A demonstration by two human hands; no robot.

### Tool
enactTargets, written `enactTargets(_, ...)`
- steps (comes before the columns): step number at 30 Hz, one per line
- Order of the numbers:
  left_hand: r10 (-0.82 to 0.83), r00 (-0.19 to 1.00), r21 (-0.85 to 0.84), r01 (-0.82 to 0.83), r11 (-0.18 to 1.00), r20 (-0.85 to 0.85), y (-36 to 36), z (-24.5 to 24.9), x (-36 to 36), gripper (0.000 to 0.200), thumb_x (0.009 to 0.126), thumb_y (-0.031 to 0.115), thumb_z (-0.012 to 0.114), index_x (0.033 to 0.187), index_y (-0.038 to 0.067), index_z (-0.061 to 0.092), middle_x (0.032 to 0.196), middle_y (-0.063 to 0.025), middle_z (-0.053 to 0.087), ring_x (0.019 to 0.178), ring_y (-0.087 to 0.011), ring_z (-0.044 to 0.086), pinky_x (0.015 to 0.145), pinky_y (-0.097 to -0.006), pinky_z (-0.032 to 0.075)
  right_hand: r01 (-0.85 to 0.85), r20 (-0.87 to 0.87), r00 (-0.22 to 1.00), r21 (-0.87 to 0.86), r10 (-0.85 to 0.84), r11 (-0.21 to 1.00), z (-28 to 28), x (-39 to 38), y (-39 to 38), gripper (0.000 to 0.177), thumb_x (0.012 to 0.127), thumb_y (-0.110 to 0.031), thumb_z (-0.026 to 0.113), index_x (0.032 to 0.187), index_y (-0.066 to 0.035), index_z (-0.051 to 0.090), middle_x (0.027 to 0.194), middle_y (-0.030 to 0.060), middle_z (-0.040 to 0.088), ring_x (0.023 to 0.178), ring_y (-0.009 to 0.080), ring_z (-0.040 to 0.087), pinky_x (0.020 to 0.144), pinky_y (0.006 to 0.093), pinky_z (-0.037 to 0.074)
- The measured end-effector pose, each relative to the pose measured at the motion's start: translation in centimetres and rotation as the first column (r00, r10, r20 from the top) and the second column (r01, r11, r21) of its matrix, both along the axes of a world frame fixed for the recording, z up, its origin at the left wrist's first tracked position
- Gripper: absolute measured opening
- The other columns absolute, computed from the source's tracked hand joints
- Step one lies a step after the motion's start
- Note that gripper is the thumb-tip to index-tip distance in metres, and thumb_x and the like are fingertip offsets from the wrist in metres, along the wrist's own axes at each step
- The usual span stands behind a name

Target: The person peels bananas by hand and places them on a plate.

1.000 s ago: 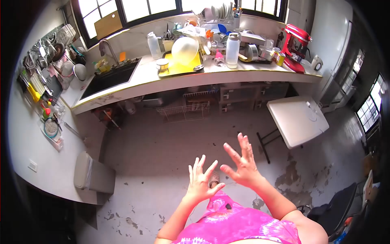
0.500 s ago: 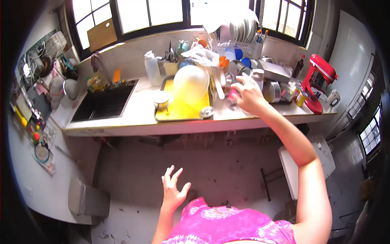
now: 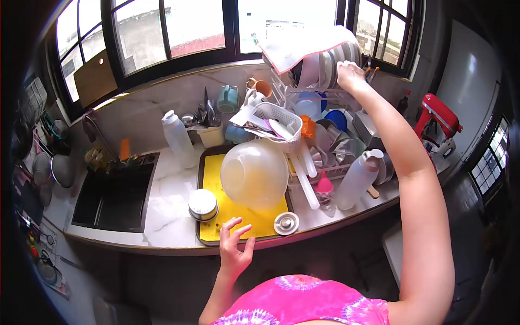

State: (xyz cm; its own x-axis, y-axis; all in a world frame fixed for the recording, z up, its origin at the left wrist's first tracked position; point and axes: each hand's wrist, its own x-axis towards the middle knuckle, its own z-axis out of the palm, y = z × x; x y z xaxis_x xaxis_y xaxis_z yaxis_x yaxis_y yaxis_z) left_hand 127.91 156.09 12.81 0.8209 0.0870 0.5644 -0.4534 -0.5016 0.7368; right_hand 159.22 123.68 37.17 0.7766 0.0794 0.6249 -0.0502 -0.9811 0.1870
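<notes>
Presently I have the right hand stretched far out at the back of the surface, at the right end of a row of upright plates. Its fingers look curled in, yet I cannot tell whether they grip anything or touch a plate. Just above, a white cloth with a pink edge lies draped over the tops of those plates.

My left hand holds nothing; its fingers are apart and loosely bent, by the front edge of a yellow mat. I cannot tell whether it touches the mat. Near it are a white-topped container and a round lid. Behind these, a large translucent bowl sits on the mat.

Toward my right, a pink funnel stands beside a pale bottle, and farther over I see a red mixer.
</notes>
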Motion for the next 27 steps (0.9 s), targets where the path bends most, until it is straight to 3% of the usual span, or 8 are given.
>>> enactTargets(4,-0.066,0.996,0.078,0.061,0.995,0.060,-0.8,1.2,4.1,0.027,0.068,0.002,0.065,0.094,0.005,0.061,0.110,-0.0157,0.052,0.108,-0.0331,0.048,0.094,-0.0436,0.036,0.058,-0.113,0.993,0.108,-0.045,0.993,2.1,4.4,-0.2,0.022,0.075,-0.003,0.045,0.094,-0.001,0.057,0.100,0.0212,0.060,0.095,0.0352,0.058,0.082,0.0419,0.047)
enactTargets(14,0.066,0.996,0.067,-0.062,0.996,-0.058,-1.7,-0.6,5.9,0.024,0.069,0.005,0.065,0.092,0.008,0.063,0.109,-0.0129,0.053,0.106,-0.0310,0.050,0.098,-0.0487,0.030,0.010,0.043,0.999,0.130,-0.015,0.991,4.2,16.9,-2.5,0.029,0.081,-0.003,0.040,0.105,-0.001,0.056,0.104,0.0240,0.057,0.100,0.0345,0.056,0.086,0.0428,0.046)
enactTargets(15,0.077,0.995,0.066,-0.073,0.995,-0.067,-2.0,-0.6,6.0,0.024,0.069,0.005,0.065,0.092,0.008,0.063,0.109,-0.0129,0.053,0.106,-0.0310,0.050,0.098,-0.0487,0.030,0.068,-0.018,0.997,-0.102,-0.070,0.992,4.5,17.1,-2.5,0.029,0.083,-0.004,0.038,0.106,-0.001,0.056,0.105,0.0232,0.057,0.099,0.0339,0.057,0.085,0.0429,0.047)
enactTargets(16,0.099,0.993,0.067,-0.095,0.993,-0.063,-2.3,-0.6,6.2,0.023,0.069,0.005,0.065,0.092,0.007,0.062,0.109,-0.0129,0.053,0.105,-0.0304,0.050,0.098,-0.0484,0.030,0.040,0.026,0.999,-0.019,-0.039,0.999,4.6,17.9,-2.9,0.034,0.085,-0.014,0.034,0.104,-0.001,0.058,0.110,0.0227,0.056,0.101,0.0359,0.055,0.083,0.0448,0.046)
enactTargets(22,0.154,0.986,0.047,-0.151,0.987,-0.059,-4.9,-0.7,6.6,0.022,0.070,0.006,0.064,0.092,0.008,0.062,0.108,-0.0124,0.053,0.104,-0.0300,0.051,0.098,-0.0490,0.030,0.048,0.032,0.998,0.006,-0.049,0.999,6.0,18.9,-1.7,0.025,0.083,-0.008,0.043,0.103,-0.004,0.058,0.108,0.0209,0.057,0.100,0.0319,0.057,0.081,0.0411,0.049)
enactTargets(24,0.162,0.984,0.060,-0.158,0.986,-0.068,-5.7,-0.9,6.4,0.023,0.070,0.005,0.065,0.092,0.008,0.062,0.108,-0.0125,0.054,0.103,-0.0291,0.052,0.098,-0.0481,0.030,0.039,0.019,0.999,-0.303,-0.035,0.952,6.0,17.7,-1.5,0.025,0.083,-0.008,0.043,0.102,-0.005,0.059,0.104,0.0194,0.059,0.098,0.0314,0.058,0.081,0.0403,0.049)
enactTargets(25,0.165,0.984,0.077,-0.160,0.984,-0.066,-6.1,-0.9,6.3,0.023,0.069,0.005,0.065,0.092,0.008,0.062,0.108,-0.0126,0.054,0.102,-0.0292,0.052,0.098,-0.0479,0.030,0.018,0.050,0.999,-0.175,-0.009,0.984,6.1,18.4,-1.3,0.024,0.083,-0.008,0.042,0.100,-0.005,0.059,0.105,0.0169,0.059,0.099,0.0306,0.057,0.081,0.0393,0.049)
enactTargets(27,0.181,0.981,0.093,-0.175,0.980,-0.065,-6.7,-0.9,6.0,0.023,0.069,0.005,0.065,0.092,0.008,0.062,0.108,-0.0126,0.054,0.102,-0.0294,0.052,0.098,-0.0477,0.031,0.029,0.039,0.999,-0.228,-0.020,0.973,6.0,18.9,-1.6,0.025,0.083,-0.007,0.041,0.101,-0.006,0.059,0.106,0.0162,0.058,0.100,0.0301,0.057,0.082,0.0388,0.048)
